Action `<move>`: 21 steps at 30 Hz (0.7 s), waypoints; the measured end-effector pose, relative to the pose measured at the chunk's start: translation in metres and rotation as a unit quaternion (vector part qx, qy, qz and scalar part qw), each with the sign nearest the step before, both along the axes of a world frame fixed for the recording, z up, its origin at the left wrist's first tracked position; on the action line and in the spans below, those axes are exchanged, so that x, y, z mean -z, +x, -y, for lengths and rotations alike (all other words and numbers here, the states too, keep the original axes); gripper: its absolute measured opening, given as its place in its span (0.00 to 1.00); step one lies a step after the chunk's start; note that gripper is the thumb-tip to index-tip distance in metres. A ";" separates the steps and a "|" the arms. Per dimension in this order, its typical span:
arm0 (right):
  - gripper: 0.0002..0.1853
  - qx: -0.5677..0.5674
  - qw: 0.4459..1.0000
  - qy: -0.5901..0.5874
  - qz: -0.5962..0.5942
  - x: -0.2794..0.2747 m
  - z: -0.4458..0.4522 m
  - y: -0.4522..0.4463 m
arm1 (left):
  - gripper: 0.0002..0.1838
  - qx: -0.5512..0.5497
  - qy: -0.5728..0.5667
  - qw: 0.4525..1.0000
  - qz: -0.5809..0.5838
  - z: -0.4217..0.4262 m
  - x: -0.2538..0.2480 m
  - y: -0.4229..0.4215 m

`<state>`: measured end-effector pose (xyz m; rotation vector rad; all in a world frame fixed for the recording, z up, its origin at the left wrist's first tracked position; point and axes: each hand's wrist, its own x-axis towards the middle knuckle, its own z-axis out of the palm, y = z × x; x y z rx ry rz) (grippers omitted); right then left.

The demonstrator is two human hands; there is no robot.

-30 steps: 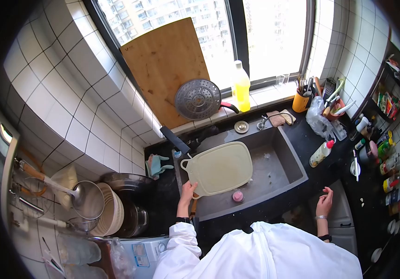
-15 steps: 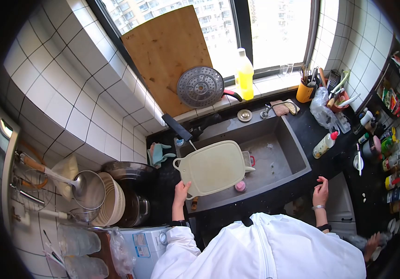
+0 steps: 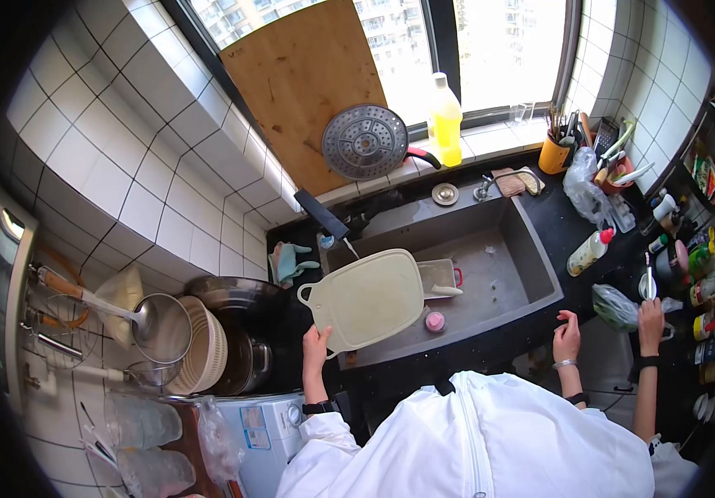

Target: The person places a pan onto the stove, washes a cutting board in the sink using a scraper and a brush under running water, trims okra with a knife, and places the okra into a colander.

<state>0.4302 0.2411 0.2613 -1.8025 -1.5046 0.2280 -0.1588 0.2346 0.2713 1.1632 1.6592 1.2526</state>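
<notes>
My left hand (image 3: 314,344) grips a pale cream cutting board (image 3: 366,300) at its lower left edge, fingers closed round the rim. The board is tilted over the left part of the grey sink (image 3: 532,241). My right hand (image 3: 568,339) hangs in front of the counter edge, empty, its fingers loosely bent and apart. Partly behind the board, a small white tray with a red handle (image 3: 438,274) lies in the sink. A pink-topped item (image 3: 435,322) sits near the sink's front side.
Another person's hand (image 3: 650,324) reaches in at the right, beside a plastic bag of greens (image 3: 615,307). A soap bottle (image 3: 590,251) stands right of the sink. Behind it are a yellow bottle (image 3: 445,124), a steamer plate (image 3: 365,142) and a wooden board (image 3: 303,83).
The cutting board has shifted left with my left hand, uncovering more of the white tray. At the right, another person's hand and the bag of greens have come up to the counter.
</notes>
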 end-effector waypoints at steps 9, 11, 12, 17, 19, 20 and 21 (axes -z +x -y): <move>0.16 -0.029 0.996 -0.066 -0.053 0.000 -0.002 -0.015 | 0.11 -0.039 0.019 0.997 -0.068 0.017 -0.019 -0.005; 0.16 -0.030 0.995 -0.074 -0.061 -0.002 -0.001 -0.019 | 0.10 -0.043 0.024 0.996 -0.078 0.018 -0.021 -0.006; 0.16 -0.030 0.994 -0.078 -0.065 -0.003 0.000 -0.020 | 0.10 -0.043 0.024 0.995 -0.082 0.019 -0.020 -0.008; 0.16 -0.038 0.995 -0.076 -0.057 -0.003 0.001 -0.021 | 0.10 -0.049 -0.012 0.989 -0.139 0.027 -0.026 -0.013; 0.16 -0.038 0.994 -0.078 -0.060 -0.002 0.002 -0.020 | 0.10 -0.054 -0.034 0.984 -0.167 0.030 -0.011 -0.025; 0.16 -0.037 0.994 -0.080 -0.062 0.000 0.002 -0.018 | 0.10 -0.056 -0.021 0.986 -0.155 0.031 -0.019 -0.020; 0.16 -0.036 0.994 -0.081 -0.064 0.001 0.002 -0.018 | 0.10 -0.057 -0.007 0.988 -0.143 0.032 -0.034 -0.010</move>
